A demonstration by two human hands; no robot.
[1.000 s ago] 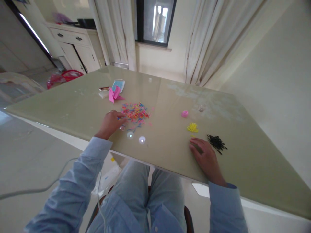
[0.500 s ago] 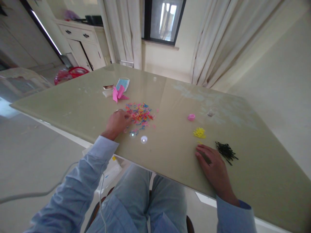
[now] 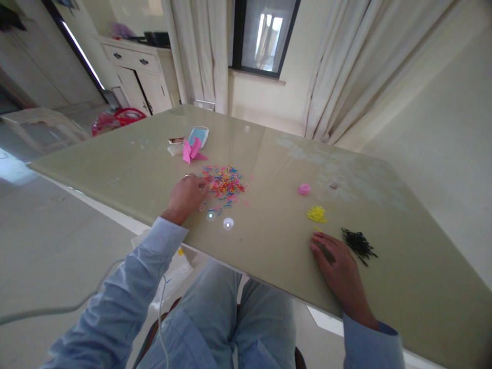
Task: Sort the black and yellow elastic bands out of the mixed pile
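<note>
A loose heap of small multicoloured loops, seemingly rubber bands [image 3: 226, 182], lies on the table left of the middle. At its left edge is my left hand [image 3: 186, 197], a ring on one finger, the fingertips bent together among the bands. Whatever they pinch is too small to make out. My right hand [image 3: 336, 261] rests on the table with fingers slightly curled and the thumb a little apart, nothing visible in it. Just beyond its fingertips lie a stray yellow band and a yellow pile [image 3: 316, 214]. A black pile [image 3: 359, 244] sits to its right, a pink cluster [image 3: 304, 189] farther back.
Pink folded paper [image 3: 193, 151], a blue face mask [image 3: 199, 136] and small packets [image 3: 176, 145] lie behind the heap. Light reflections show on the glossy table [image 3: 269, 241] near its front edge. A cable [image 3: 57, 310] hangs at the left.
The whole view has shifted slightly, so the table sits a little lower and farther right. Both hands keep nearly the same places beside the piles.
</note>
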